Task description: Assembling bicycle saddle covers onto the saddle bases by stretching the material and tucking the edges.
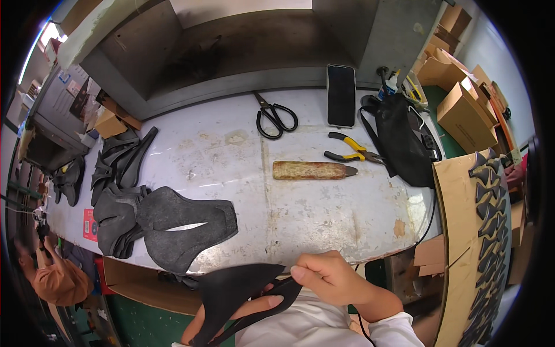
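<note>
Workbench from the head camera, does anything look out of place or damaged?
The workbench top is stained and worn, with patchy discolouring. The dark cut pieces at its left overhang the front edge. Otherwise nothing looks spilled or broken.

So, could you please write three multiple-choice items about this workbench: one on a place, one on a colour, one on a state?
1. Where does the phone lie?
A. right of the scissors
B. left of the scissors
C. on the stack of grey pieces

2. What colour are the handles of the pliers?
A. red
B. yellow and black
C. green

3. What does the right hand do?
A. rests flat on the table
B. holds the phone
C. grips the black shaped piece

Answers: 1 A, the phone is near the back wall, right of the scissors. 2 B, yellow with black shows on both handles. 3 C, its fingers pinch the piece, with the left hand under it.
</note>
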Demonstrator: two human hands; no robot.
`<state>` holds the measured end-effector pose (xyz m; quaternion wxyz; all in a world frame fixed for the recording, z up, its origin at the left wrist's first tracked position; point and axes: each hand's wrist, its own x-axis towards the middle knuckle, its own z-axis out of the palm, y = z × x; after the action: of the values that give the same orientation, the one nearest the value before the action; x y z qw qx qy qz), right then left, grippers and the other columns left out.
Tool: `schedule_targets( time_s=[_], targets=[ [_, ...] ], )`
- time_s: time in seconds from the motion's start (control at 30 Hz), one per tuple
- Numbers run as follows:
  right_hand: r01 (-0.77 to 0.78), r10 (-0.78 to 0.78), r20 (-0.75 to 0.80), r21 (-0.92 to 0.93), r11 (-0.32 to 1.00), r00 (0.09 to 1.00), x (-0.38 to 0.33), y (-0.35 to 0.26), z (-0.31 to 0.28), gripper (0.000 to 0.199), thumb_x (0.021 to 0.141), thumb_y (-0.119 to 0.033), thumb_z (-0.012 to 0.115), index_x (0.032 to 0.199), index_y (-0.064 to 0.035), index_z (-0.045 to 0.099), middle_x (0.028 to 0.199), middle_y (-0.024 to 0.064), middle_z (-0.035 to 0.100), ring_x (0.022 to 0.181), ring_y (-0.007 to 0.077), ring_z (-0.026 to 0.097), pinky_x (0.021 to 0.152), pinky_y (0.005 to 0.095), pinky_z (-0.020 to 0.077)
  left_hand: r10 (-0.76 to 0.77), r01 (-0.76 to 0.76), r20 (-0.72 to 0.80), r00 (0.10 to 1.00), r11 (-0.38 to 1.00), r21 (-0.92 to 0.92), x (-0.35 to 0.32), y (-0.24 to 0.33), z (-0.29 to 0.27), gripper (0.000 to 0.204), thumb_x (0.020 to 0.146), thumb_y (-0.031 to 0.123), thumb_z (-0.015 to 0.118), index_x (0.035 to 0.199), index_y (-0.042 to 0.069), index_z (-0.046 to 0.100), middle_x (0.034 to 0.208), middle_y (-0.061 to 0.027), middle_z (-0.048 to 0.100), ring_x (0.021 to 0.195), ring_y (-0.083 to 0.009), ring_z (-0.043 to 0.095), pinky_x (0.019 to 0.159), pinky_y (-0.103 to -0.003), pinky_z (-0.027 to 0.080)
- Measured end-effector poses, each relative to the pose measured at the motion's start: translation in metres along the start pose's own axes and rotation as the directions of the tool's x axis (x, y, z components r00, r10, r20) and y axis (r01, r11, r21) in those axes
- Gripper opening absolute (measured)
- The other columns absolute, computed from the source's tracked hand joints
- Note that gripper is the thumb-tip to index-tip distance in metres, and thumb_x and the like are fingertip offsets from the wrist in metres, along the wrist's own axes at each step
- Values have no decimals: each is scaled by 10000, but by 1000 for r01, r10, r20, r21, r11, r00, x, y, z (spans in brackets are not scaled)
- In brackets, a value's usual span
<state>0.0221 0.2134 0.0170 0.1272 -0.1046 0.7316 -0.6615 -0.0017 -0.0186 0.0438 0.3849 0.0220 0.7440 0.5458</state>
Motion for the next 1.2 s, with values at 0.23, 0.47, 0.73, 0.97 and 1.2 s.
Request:
schedule_targets(
  time_s=[0.23,0.47,0.73,0.97,1.2],
  targets=[
    [99,-119,99,183,978,988,2,12,5,314,1025,-234,505,811,-6,541,586,67,446,508,154,429,497,317,344,183,-169,75,980,972,-164,4,-12,-2,381,818,156,770,1124,-20,623,930,-68,650,828,-126,609,744,-251,495],
    [-426,184,384,840,336,905,2,33,19,396,1053,-327,428,849,-19,568,664,-26,495,599,105,467,554,255,382,61,-37,34,998,875,-483,7,-4,23,379,813,149,716,1111,-44,583,899,-121,658,808,-173,638,740,-294,521],
    [165,-148,-164,97,981,975,-3,14,17,335,1055,-264,391,915,-1,545,797,53,558,700,108,518,646,271,450,-60,22,-64,996,877,-480,2,1,20,355,796,118,653,1093,-53,560,893,-171,669,824,-219,672,771,-340,553],
    [68,-24,-132,345,936,991,0,23,24,228,1037,-210,473,916,-22,518,741,7,521,646,91,448,587,249,396,-67,70,26,997,808,-584,15,-4,23,321,784,149,648,1027,-52,591,874,-154,674,806,-198,666,754,-308,544],
    [0,19,-37,450,893,999,-6,20,19,224,1048,-204,447,909,-36,495,719,-44,440,645,49,363,565,223,332,-27,38,27,999,840,-541,14,-12,26,332,803,133,637,1065,-68,597,902,-159,684,829,-198,669,764,-306,539]
  ],
)
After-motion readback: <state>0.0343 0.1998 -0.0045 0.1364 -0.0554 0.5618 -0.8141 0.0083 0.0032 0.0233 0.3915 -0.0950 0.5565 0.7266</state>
